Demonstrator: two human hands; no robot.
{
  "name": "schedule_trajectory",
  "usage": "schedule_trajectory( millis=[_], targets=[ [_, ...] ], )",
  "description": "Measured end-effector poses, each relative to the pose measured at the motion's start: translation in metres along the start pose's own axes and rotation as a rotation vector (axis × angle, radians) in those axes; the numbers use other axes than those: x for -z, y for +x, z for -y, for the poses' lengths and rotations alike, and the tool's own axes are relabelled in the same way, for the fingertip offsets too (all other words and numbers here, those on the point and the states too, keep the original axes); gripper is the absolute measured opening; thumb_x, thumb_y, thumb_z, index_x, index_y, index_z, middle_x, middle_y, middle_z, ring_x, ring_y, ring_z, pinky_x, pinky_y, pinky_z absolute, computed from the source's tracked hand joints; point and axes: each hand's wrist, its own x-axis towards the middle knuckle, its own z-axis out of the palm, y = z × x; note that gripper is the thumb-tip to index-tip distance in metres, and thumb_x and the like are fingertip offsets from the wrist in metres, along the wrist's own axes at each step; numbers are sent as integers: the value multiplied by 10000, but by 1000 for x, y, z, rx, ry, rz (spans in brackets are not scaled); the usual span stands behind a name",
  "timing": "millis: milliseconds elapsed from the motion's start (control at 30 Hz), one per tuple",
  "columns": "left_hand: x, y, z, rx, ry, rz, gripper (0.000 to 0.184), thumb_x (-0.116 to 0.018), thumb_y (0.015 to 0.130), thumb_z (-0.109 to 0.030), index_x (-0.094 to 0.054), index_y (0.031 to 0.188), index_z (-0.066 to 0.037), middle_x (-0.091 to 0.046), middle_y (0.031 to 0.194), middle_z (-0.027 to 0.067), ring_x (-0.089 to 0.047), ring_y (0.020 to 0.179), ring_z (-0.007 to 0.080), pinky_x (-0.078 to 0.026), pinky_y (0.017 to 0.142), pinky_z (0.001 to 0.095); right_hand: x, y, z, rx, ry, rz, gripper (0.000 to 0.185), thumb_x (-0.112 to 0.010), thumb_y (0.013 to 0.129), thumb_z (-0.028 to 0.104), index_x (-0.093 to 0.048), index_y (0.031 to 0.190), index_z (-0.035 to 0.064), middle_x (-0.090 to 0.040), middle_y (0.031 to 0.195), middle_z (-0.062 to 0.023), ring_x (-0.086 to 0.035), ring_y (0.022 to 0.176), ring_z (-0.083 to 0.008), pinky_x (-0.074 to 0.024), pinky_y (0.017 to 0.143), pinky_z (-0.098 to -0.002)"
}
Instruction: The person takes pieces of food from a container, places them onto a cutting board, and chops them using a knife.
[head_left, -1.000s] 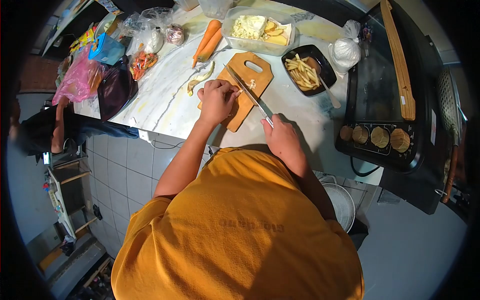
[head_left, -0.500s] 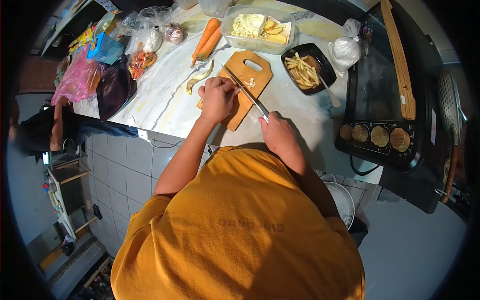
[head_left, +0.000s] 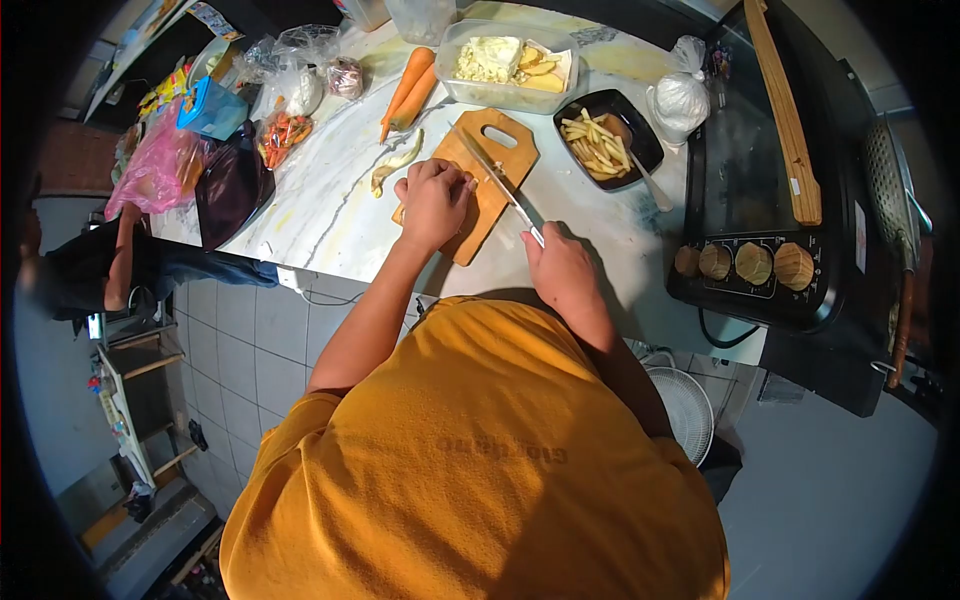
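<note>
knife point(head_left: 498, 182) shifted slightly away from left hand point(head_left: 438, 203); right hand point(head_left: 565, 268) grips it; left curled over cutting board point(head_left: 485, 207), can't tell hold.

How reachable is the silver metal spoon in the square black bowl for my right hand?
Probably not yet: your right hand grips the silver-bladed knife, though nothing visible blocks the spoon.

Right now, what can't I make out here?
All in the head view:
What sits under the left hand on the cutting board: hidden by its fingers.
Knife handle: mostly covered by the right hand.
Clear container at the top: cut off by the image edge.
</note>
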Motion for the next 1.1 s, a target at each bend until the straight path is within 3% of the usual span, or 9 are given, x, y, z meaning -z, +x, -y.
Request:
schedule_trajectory(
  millis=[267, 567, 667, 733, 833, 933, 1100],
  targets=[
    [3, 3, -7, 17, -42, 47, 158, -734, 866, -269, -759, 933, -127, -647, 1008, 36, -547, 1064, 251, -326, 881, 410, 0, 16, -14, -20, -29, -116, 401, -481, 1003, 408, -554, 1025, 14, -681, 824, -274, -660, 836, -484, -501, 758, -575],
    [9, 5, -10, -32, -59, -10, 164, -698, 855, -174, -745, 1004, -124, -647, 1009, 80, -567, 1044, 279, -371, 879, 432, -2, 9, -11, 15, -10, -27, 411, -472, 1005, 412, -570, 1019, 13, -684, 870, -273, -654, 869, -484, -489, 792, -578],
    [14, 8, -17, -24, -45, 24, 257, -691, 846, -158, -702, 1080, -54, -636, 1039, 144, -582, 1045, 330, -440, 892, 443, 1, 5, -10, 6, -3, -18, 411, -473, 1004, 413, -567, 1012, 13, -683, 869, -271, -649, 867, -490, -488, 789, -579],
    [10, 9, -24, 42, -149, 75, 374, -702, 850, -216, -654, 1158, -9, -599, 1156, 218, -625, 970, 376, -515, 858, 435, 5, 3, -9, 3, 19, -59, 405, -481, 1002, 409, -564, 1005, 12, -678, 847, -275, -646, 847, -496, -490, 777, -576],
    [-3, 14, -29, 50, -105, 130, 435, -734, 847, -246, -634, 1177, 18, -577, 1166, 252, -635, 949, 376, -523, 835, 433, 6, 4, -15, 32, 34, -111, 399, -488, 1001, 402, -562, 1002, 10, -672, 825, -281, -644, 826, -500, -494, 763, -572],
    [-5, 16, -36, 58, -75, 127, 505, -784, 821, -296, -634, 1175, 30, -584, 1146, 250, -644, 929, 376, -528, 816, 434, 8, 3, -16, 12, 35, -103, 397, -492, 1002, 399, -561, 1000, 9, -668, 815, -285, -642, 813, -502, -496, 754, -571],
    [-13, 16, -37, 90, -122, 57, 452, -810, 800, -290, -678, 1094, 27, -629, 1030, 216, -661, 869, 359, -536, 764, 427, 4, 3, -21, 0, 41, -105, 403, -485, 1004, 404, -565, 997, 9, -669, 813, -283, -644, 819, -498, -496, 759, -569]
  ],
)
